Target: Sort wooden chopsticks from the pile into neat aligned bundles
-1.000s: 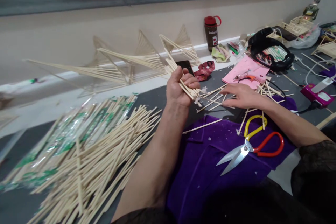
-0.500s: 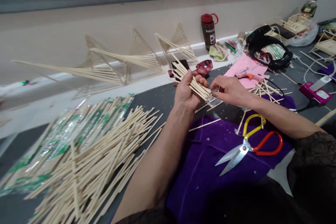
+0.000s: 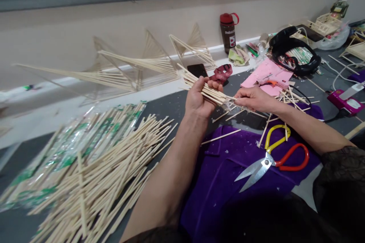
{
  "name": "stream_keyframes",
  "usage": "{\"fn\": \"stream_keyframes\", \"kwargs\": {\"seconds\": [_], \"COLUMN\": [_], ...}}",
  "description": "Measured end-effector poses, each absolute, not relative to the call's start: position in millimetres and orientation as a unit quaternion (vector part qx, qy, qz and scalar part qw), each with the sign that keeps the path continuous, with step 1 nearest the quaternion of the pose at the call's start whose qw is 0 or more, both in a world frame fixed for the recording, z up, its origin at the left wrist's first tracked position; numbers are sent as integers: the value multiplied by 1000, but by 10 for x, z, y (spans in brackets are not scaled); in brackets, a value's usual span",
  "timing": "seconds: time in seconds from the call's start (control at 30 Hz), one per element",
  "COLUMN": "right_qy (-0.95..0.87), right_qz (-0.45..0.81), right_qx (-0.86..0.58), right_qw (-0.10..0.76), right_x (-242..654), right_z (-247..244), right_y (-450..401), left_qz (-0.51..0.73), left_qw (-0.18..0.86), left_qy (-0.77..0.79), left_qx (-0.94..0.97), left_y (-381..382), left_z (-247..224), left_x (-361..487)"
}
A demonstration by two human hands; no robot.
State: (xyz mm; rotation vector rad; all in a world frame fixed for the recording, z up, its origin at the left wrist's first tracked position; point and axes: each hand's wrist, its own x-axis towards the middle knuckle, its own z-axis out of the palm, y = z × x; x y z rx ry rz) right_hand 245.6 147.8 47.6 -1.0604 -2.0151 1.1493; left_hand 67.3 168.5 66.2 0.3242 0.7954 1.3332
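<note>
A bundle of thin wooden sticks (image 3: 211,94) lies across my left hand (image 3: 201,97), whose fingers and thumb curl around it. At the bundle's right end, my right hand (image 3: 248,98) pinches the tip of one stick, its fingertips closed together. Below the hands, a purple cloth (image 3: 211,182) carries a pair of scissors (image 3: 266,162) with one yellow and one red handle, blades apart. Some loose sticks (image 3: 221,137) lie on the cloth and beneath my hands. To the left is a large heap of wooden sticks (image 3: 114,171), beside my left forearm.
Plastic-wrapped chopstick packs (image 3: 76,144) lie far left. Stick-built lattice structures (image 3: 137,62) stand along the wall. Behind my hands are a phone (image 3: 197,70), a red lanyard (image 3: 222,73) and a dark bottle (image 3: 227,36). Pink paper (image 3: 266,76), a black headset (image 3: 305,64) and a magenta device (image 3: 343,102) are right.
My right hand has shifted slightly right and now pinches a stick's end at the bundle. My left hand and the bundle have tilted and moved a little left.
</note>
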Motion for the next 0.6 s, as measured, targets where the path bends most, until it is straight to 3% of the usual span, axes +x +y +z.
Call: {"fn": "stream_keyframes", "kwargs": {"seconds": [0.27, 0.6], "right_qy": [-780, -707], "right_qz": [401, 435], "right_qx": [-366, -477], "right_qw": [312, 290], "right_x": [2394, 2314], "right_z": [505, 433], "right_y": [1319, 1337], "left_qz": [577, 651], "left_qw": [742, 688], "left_qy": [330, 299], "left_qx": [85, 116], "left_y": [1676, 1690], "left_z": [705, 697], "left_x": [670, 668]}}
